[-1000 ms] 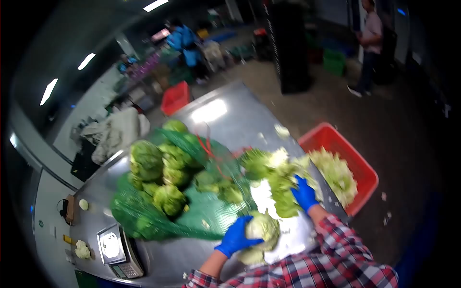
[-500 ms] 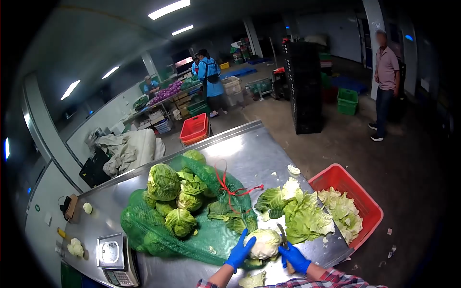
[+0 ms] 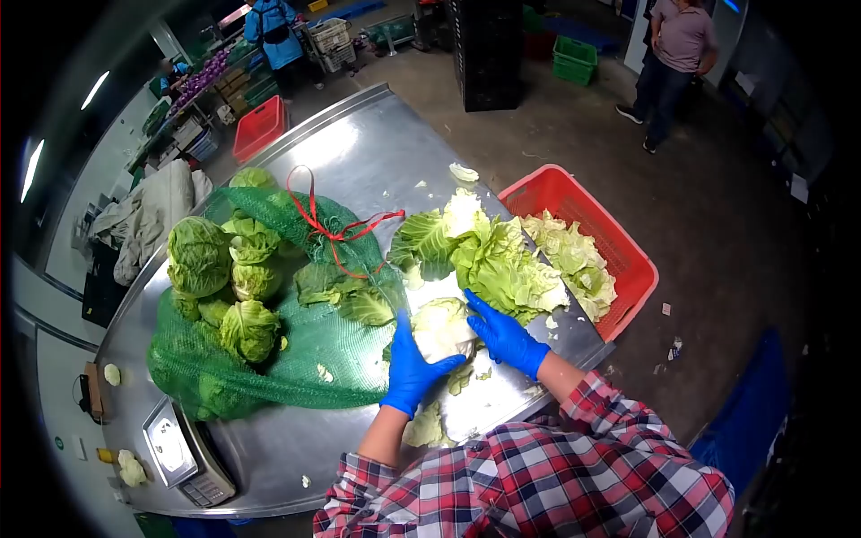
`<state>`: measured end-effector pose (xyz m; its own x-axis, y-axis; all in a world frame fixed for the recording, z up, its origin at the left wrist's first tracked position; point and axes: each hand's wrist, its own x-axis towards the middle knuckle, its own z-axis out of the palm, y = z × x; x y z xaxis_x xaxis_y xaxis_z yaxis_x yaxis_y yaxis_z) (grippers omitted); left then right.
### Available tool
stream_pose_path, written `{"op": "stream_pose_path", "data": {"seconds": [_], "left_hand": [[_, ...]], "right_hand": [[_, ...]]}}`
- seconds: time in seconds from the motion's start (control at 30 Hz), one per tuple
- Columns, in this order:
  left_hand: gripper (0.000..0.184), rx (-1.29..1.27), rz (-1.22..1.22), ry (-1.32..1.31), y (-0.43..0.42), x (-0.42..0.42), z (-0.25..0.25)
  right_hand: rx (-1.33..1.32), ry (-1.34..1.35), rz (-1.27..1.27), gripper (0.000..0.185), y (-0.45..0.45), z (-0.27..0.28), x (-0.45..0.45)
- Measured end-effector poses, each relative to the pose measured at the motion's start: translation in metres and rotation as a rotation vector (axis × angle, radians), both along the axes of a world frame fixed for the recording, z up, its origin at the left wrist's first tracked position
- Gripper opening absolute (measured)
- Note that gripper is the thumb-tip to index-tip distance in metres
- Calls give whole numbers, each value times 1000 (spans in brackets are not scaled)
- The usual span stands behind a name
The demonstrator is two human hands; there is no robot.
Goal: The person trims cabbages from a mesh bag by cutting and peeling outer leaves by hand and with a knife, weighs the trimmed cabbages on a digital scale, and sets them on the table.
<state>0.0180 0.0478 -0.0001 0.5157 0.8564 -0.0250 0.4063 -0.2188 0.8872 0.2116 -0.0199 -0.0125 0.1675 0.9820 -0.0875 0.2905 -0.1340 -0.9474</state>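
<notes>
A pale trimmed cabbage (image 3: 441,328) rests on the metal table between my two blue-gloved hands. My left hand (image 3: 414,366) is wrapped against its left and near side, thumb below it. On the upper right side my right hand (image 3: 504,335) touches it with fingers stretched out. No knife shows in either hand. Loose green leaves (image 3: 502,267) are heaped just beyond my right hand, and a leaf scrap (image 3: 428,426) lies near the table's front edge. To the left, whole cabbages (image 3: 199,256) sit in and on a green net bag (image 3: 323,363) with a red tie (image 3: 336,235).
A red crate (image 3: 628,260) holding leaves stands against the table's right edge. A scale (image 3: 184,453) is at the table's front left, near small pale pieces (image 3: 132,468). Beyond are another red crate (image 3: 260,128), a black stack (image 3: 485,54), and people in blue (image 3: 275,36) and pink (image 3: 683,38).
The view has tilted down. The tool seen by my right hand half a second ago no longer shows, and that hand has moved onto the cabbage. My left hand still holds its left side.
</notes>
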Motion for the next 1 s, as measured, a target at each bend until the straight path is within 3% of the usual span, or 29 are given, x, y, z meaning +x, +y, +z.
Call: {"op": "stream_pose_path", "data": {"seconds": [0.1,0.13,0.23,0.27,0.3,0.37,0.5,0.53,0.57,0.63,0.7,0.73,0.8,0.9,1.0], "left_hand": [[124,245,17,196,-6,10,0],[121,307,6,191,-10,12,3],[118,339,-3,291,-20,22,7],[115,405,13,310,-19,27,6],[115,424,-28,330,-20,27,7],[116,469,-104,357,-17,29,12],[123,190,-197,399,-9,12,30],[123,164,-226,406,-2,7,31],[124,134,-249,409,1,4,30],[122,361,-161,302,-1,-1,11],[121,473,-30,206,-12,6,-10],[120,364,0,196,-19,11,-8],[117,348,27,227,-27,20,1],[116,347,49,293,-33,27,1],[116,342,41,324,-38,29,5]], "right_hand": [[300,-420,-71,59,-7,-12,-13],[69,-279,-44,57,-10,7,-14],[-190,-205,-15,57,3,5,4],[-313,-63,-33,54,3,29,6],[-129,-93,-100,50,12,-30,17],[-437,172,-188,48,21,-16,35],[-293,84,-136,53,38,-42,23],[-426,247,-67,55,36,-19,18],[-363,352,-76,58,38,-31,16],[-238,455,-161,62,26,-21,11],[-295,227,-112,68,4,9,3],[-167,57,-120,67,-6,-13,-8],[-60,-118,-122,66,-27,-5,-27],[-207,-186,-119,63,-26,-12,-25],[-203,374,-339,58,-9,-40,-3]]}}
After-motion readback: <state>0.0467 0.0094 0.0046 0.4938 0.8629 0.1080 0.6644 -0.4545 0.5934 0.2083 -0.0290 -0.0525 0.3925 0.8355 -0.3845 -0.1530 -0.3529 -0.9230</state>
